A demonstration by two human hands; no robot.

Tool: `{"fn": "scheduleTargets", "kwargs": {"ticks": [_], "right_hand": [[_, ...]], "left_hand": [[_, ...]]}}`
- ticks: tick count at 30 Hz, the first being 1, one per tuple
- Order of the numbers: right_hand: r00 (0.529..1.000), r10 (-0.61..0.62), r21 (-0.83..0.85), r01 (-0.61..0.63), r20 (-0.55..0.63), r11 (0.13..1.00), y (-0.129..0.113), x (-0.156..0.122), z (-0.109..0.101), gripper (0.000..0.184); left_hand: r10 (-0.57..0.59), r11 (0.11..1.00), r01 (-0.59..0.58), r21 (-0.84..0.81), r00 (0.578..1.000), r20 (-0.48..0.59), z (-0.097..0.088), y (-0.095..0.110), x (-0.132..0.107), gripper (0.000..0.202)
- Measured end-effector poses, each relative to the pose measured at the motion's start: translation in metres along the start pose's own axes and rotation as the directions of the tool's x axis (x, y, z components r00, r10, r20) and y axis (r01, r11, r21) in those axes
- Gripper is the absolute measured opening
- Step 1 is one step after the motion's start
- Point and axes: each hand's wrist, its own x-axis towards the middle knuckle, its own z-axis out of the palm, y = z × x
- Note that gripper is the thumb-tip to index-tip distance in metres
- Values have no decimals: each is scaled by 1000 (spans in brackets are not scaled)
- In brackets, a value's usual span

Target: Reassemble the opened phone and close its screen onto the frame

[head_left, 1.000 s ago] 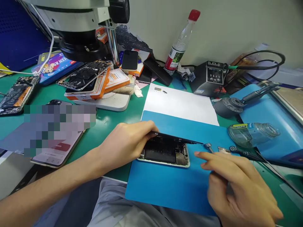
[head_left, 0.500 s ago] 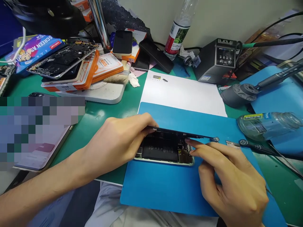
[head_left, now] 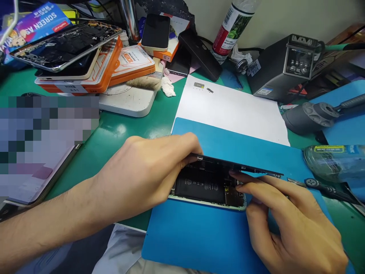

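Observation:
An opened phone (head_left: 208,188) lies on a blue mat (head_left: 211,232), its black battery and boards exposed. Its dark screen panel (head_left: 242,166) is lifted at an angle above the body. My left hand (head_left: 148,171) grips the left end of the phone, fingers closed on the raised panel's edge. My right hand (head_left: 288,217) reaches in from the right, its fingertips pinched at the phone's right end, just under the panel. What those fingertips hold, if anything, is hidden.
A white sheet (head_left: 236,110) with two small parts lies behind the mat. A screwdriver (head_left: 325,188) and a clear bottle (head_left: 336,161) lie at the right. A soldering station (head_left: 291,64), a plastic bottle (head_left: 234,26) and stacked phones and boxes (head_left: 74,57) crowd the back.
My right hand has moved left from the mat into the phone's right end. The camera has tilted down and closer. My left hand keeps the panel lifted.

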Motion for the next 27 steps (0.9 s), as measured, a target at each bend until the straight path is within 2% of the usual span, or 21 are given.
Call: {"fn": "scheduleTargets", "kwargs": {"ticks": [10, 22, 27], "right_hand": [[995, -87, 24, 86, 39, 996, 5, 5, 2, 32], [991, -129, -8, 129, 48, 992, 3, 7, 0, 33], [973, -217, -74, 223, 80, 972, -2, 16, 1, 29]], "left_hand": [[7, 1000, -7, 10, 1000, -6, 2, -1, 1, 16], [25, 998, -24, 57, 1000, -16, 1, -2, 0, 19], [18, 999, -18, 51, 1000, -8, 2, -2, -1, 22]]}}
